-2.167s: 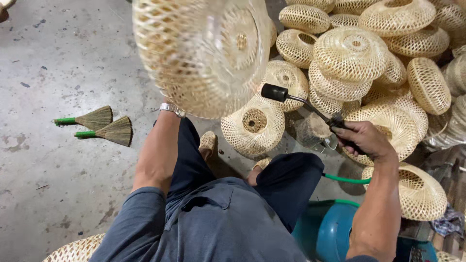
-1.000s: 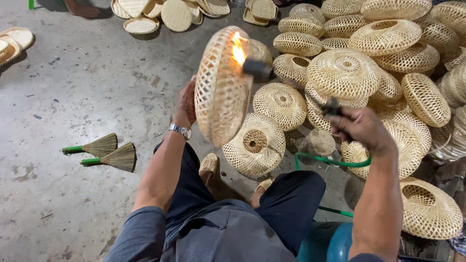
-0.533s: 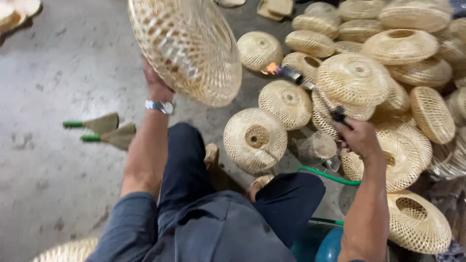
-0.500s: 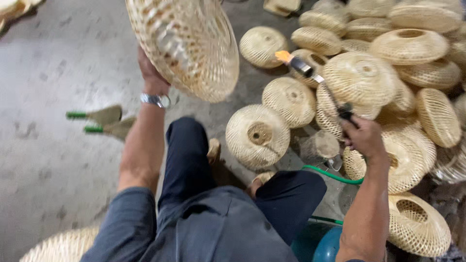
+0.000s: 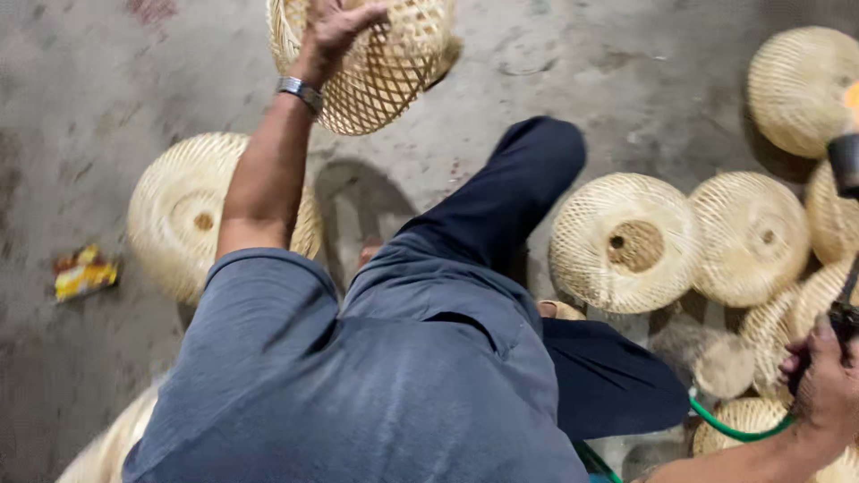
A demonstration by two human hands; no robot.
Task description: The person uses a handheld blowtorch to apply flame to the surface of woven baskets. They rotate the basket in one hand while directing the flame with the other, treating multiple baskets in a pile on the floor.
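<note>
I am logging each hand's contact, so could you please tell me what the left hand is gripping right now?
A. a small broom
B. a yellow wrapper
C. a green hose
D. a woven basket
D: the left hand is raised with its fingers spread over the woven basket, holding it above the floor.

Pale open-weave bamboo basket (image 5: 380, 63) raised off floor, tilted
</note>
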